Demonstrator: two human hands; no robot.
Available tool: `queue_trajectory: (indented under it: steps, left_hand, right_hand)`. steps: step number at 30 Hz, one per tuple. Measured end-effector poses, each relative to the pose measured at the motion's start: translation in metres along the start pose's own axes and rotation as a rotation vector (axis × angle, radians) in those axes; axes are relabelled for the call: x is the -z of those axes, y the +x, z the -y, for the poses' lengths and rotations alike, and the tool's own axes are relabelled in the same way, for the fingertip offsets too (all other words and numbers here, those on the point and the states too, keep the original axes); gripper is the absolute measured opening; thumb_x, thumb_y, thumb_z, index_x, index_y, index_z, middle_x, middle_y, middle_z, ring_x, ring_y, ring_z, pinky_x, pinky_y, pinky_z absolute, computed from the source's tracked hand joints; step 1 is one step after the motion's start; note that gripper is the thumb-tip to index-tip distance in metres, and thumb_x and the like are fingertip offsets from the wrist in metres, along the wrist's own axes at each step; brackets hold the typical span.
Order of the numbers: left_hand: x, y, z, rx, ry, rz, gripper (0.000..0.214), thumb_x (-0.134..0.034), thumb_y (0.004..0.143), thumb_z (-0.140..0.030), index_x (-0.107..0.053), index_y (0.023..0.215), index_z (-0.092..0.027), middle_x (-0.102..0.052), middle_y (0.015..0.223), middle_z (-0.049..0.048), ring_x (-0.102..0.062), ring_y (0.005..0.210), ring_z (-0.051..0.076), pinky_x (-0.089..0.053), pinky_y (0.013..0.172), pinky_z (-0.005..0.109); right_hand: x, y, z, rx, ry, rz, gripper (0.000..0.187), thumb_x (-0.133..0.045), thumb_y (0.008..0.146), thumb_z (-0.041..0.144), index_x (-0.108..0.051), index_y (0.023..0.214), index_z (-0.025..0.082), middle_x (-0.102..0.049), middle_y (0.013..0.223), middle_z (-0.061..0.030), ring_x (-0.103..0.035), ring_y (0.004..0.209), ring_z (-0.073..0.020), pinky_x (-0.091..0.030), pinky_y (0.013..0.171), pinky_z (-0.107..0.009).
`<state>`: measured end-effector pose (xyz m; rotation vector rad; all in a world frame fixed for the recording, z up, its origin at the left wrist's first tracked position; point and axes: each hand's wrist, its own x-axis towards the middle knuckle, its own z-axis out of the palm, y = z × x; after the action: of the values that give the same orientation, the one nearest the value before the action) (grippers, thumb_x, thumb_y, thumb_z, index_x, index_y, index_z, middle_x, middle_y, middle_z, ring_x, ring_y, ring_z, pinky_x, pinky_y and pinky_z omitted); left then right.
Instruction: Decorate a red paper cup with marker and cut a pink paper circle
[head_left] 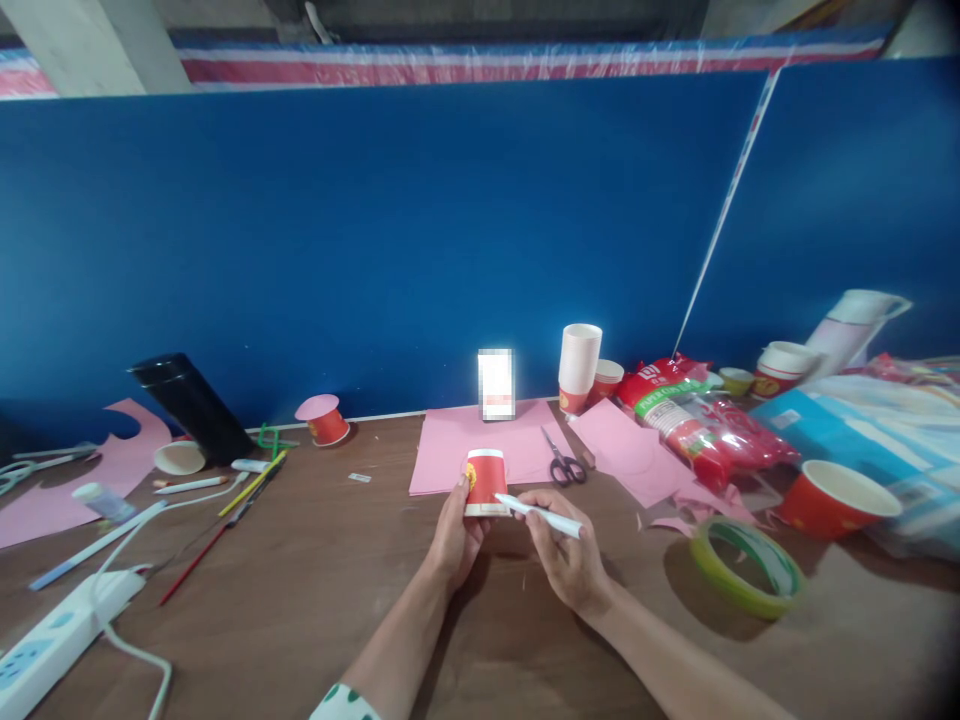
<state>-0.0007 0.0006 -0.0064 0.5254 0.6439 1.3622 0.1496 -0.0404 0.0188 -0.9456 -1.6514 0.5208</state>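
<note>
The left hand (454, 540) has fingers clasped round a red cup (489, 478), the right hand (564, 552) pinches a pen (553, 518), and a white-lined cup (838, 498) stands right.

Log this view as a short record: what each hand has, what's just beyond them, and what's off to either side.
Left hand: holding a red paper cup
Right hand: holding a white pen, tip at the cup's side
Beyond the hands: pink paper, scissors by its right edge
Left side: black bottle, white power strip
Right side: tape roll, red plastic pack
</note>
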Motion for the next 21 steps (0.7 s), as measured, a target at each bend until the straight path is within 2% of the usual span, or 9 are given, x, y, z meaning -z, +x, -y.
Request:
queue_trajectory:
  steps: [5, 10, 21]
  left_hand:
    - [-0.0015, -0.0015, -0.002, 0.012, 0.005, -0.015, 0.034, -0.06, 0.081, -0.043, -0.064, 0.097, -0.013, -0.069, 0.085, 0.0058, -0.064, 0.075, 0.016, -0.05, 0.072, 0.028]
    - [-0.0051, -0.0034, -0.0045, 0.022, -0.004, -0.028, 0.034, -0.059, 0.081, -0.042, -0.064, 0.096, -0.012, -0.07, 0.088, 0.0077, -0.066, 0.08, 0.019, -0.05, 0.08, 0.031]
    - [-0.0082, -0.0051, -0.0067, 0.055, -0.041, -0.103, 0.031, -0.06, 0.081, -0.033, -0.061, 0.102, -0.011, -0.071, 0.084, 0.007, -0.067, 0.075, 0.018, -0.051, 0.082, 0.032]
  right_hand:
    - [0.0004, 0.0005, -0.0001, 0.04, -0.02, 0.01, 0.015, -0.046, 0.09, 0.023, -0.061, 0.088, 0.018, -0.064, 0.078, -0.0046, -0.061, 0.073, -0.0175, -0.049, 0.071, -0.027]
    - [-0.0001, -0.0001, -0.0019, -0.027, -0.005, -0.01, 0.014, -0.046, 0.091, 0.023, -0.059, 0.089, 0.018, -0.064, 0.077, -0.0047, -0.061, 0.07, -0.0175, -0.05, 0.066, -0.027]
    - [0.0007, 0.0014, -0.0012, 0.016, -0.026, -0.022, 0.014, -0.046, 0.09, 0.023, -0.058, 0.086, 0.018, -0.062, 0.073, -0.004, -0.06, 0.069, -0.0173, -0.049, 0.063, -0.027]
